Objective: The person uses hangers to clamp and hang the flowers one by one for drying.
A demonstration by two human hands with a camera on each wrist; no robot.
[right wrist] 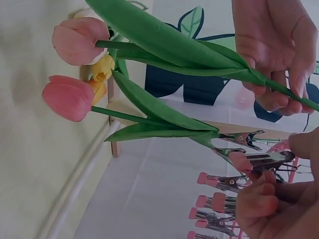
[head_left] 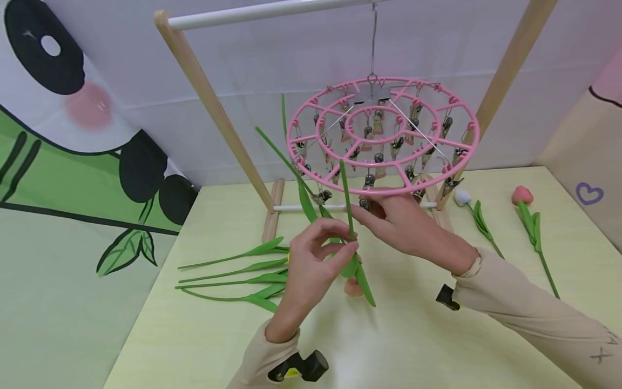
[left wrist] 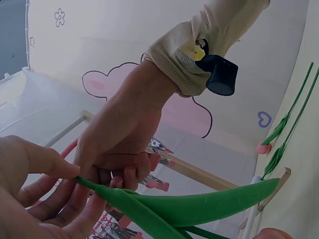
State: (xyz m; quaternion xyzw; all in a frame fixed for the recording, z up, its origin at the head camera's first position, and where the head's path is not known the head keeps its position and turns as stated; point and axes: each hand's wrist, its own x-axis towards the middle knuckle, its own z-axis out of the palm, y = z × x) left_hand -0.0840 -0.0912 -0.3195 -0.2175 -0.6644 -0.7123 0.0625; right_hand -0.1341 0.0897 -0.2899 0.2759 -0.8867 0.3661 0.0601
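Handling of an artificial tulip (head_left: pixel 352 267) beneath a round pink clip hanger (head_left: pixel 381 191). The left hand (head_left: pixel 318 265) was closed in a pinch about the green stem, just above the leaves; the stem end pointed upward and the pale pink bloom hung below, over the table (head_left: pixel 389 346). The right hand (head_left: pixel 405 224), raised near the hanger's front rim, pinched a metal clip (right wrist: pixel 269 160) with pink tips between thumb and fingers. The hands stood close together; whether they touched could not be told, nor whether the stem met the clip. A deeper pink tulip (right wrist: pixel 68 98) hung bloom-down, its leaves just beside neighbouring clips. The hanger was suspended by its hook (head_left: pixel 374 38) from the upper white rod (head_left: pixel 267 13) of a wooden-legged rack. Several tulips lay at left, stems outward (head_left: pixel 223 269), while a white tulip (head_left: pixel 462 198) and a coral tulip (head_left: pixel 522 195) lay apart at right.
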